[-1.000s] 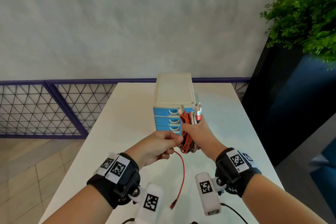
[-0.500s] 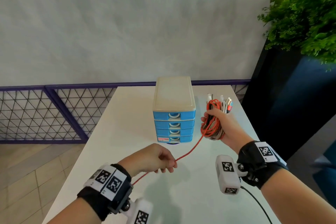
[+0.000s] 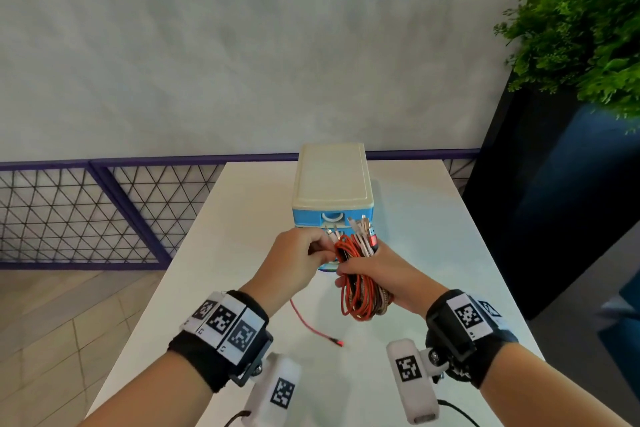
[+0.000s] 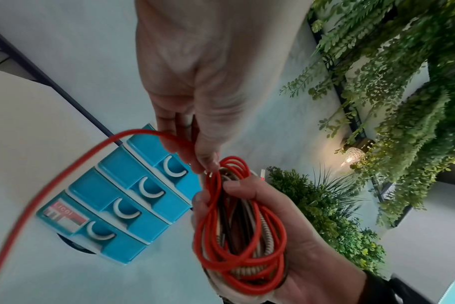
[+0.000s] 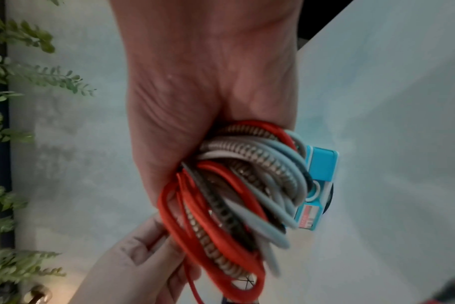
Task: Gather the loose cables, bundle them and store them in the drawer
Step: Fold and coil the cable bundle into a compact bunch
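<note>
Cable bundle (image 3: 360, 281): red, white and braided coils, held upright above the bench. Red tail (image 3: 313, 326) trails loose. Blue drawer unit (image 3: 332, 215): four drawers closed.

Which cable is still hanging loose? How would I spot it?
Look at the white table, in front of the blue drawers. The left hand pinches a red cable; unlike the bundle in the right hand, its end trails free.

Office-like interior: white table (image 3: 242, 218), purple mesh railing (image 3: 104, 204), planter greenery (image 3: 581, 35).
</note>
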`<control>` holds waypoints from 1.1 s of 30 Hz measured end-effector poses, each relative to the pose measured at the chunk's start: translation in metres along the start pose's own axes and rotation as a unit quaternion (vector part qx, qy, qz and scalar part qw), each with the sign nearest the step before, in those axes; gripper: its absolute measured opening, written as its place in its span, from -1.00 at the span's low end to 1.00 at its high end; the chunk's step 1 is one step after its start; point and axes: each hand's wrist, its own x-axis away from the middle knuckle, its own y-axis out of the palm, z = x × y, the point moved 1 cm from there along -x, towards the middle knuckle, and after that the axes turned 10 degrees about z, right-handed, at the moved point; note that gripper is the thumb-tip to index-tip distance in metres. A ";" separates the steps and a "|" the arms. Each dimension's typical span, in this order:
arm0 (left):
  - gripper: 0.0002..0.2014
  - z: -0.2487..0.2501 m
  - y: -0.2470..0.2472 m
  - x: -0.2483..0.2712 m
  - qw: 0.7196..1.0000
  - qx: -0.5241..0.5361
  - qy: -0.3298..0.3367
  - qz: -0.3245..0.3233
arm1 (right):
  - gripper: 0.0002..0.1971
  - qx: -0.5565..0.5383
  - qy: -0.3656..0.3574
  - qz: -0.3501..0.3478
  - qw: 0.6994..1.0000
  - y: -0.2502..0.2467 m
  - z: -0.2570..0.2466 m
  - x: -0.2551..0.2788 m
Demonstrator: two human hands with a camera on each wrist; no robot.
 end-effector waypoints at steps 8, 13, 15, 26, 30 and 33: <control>-0.66 -0.025 -0.015 0.006 0.957 0.108 -0.233 -0.133 | -0.82 -0.002 -0.006 0.142 0.990 -0.025 0.009 -0.015; -0.84 -0.020 -0.023 0.017 0.827 0.366 -0.383 -0.189 | -0.79 -0.029 -0.014 0.178 0.984 -0.031 0.013 -0.020; -0.87 -0.008 -0.020 0.018 0.804 0.408 -0.386 -0.197 | -0.80 -0.045 -0.029 0.158 0.986 -0.021 0.011 -0.018; -0.95 0.017 0.007 0.015 0.834 0.358 -0.370 -0.199 | -0.65 -0.091 -0.030 0.020 0.995 0.007 -0.005 -0.001; -0.79 0.009 0.003 0.016 0.875 0.294 -0.337 -0.187 | -0.79 -0.056 -0.034 0.137 0.988 0.000 -0.003 -0.010; -0.71 -0.001 -0.006 0.019 0.868 0.291 -0.333 -0.226 | -0.86 -0.119 -0.040 0.227 0.966 -0.017 -0.006 -0.018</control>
